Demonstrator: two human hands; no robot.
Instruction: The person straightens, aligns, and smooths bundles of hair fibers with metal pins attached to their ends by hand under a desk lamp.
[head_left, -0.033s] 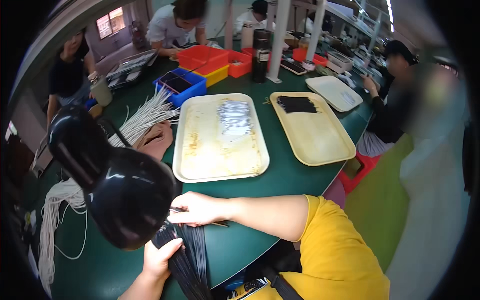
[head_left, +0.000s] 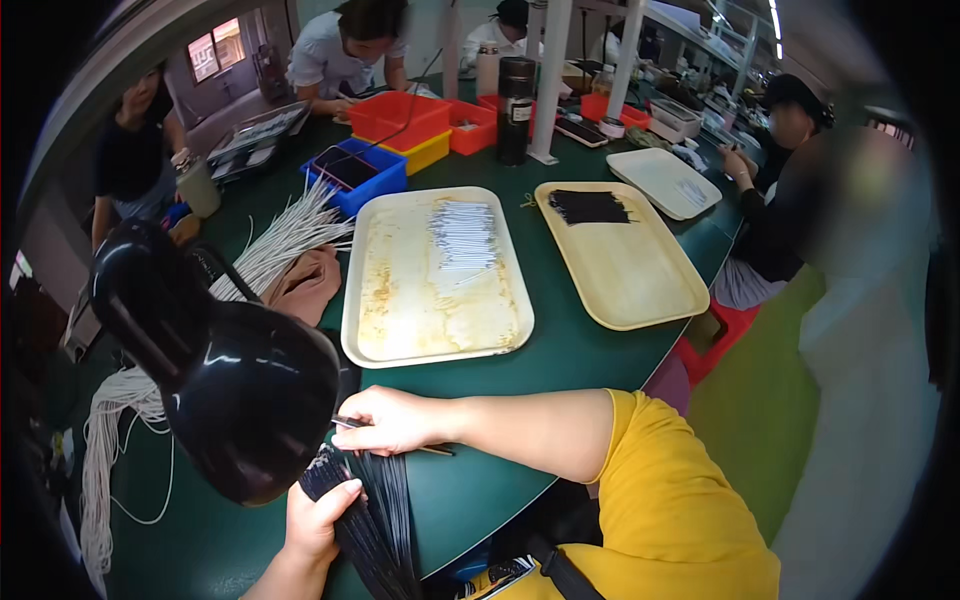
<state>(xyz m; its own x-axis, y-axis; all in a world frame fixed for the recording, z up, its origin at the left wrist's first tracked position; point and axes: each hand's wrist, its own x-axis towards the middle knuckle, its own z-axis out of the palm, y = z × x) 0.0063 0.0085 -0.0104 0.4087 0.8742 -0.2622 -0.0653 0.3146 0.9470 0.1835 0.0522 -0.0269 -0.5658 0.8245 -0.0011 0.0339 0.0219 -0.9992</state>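
My left hand (head_left: pixel 312 520) is closed round a thick bundle of black wires (head_left: pixel 368 545), thumb on top, near the table's front edge. The strands run down toward me, and their upper ends show small pale tips. Just above those tips, my right hand (head_left: pixel 385 418) pinches a slim dark tool (head_left: pixel 347 421) whose kind I cannot make out. A second, looser group of dark wires (head_left: pixel 396 500) hangs beside the bundle, below my right hand. The black lamp head (head_left: pixel 255 400) stands over the left of the work and hides part of the table.
Beyond my hands lie a stained cream tray (head_left: pixel 420 320) with white wire pieces and a yellowish tray (head_left: pixel 640 275) with black ones. White wires (head_left: pixel 285 245) and a brown cloth (head_left: pixel 305 285) lie left. Bins (head_left: pixel 400 118) and a dark bottle (head_left: pixel 515 110) stand behind. Other people sit around.
The whole view has shifted slightly, with the trays and lamp a little further left in the picture. Both hands keep nearly the same pose and grip.
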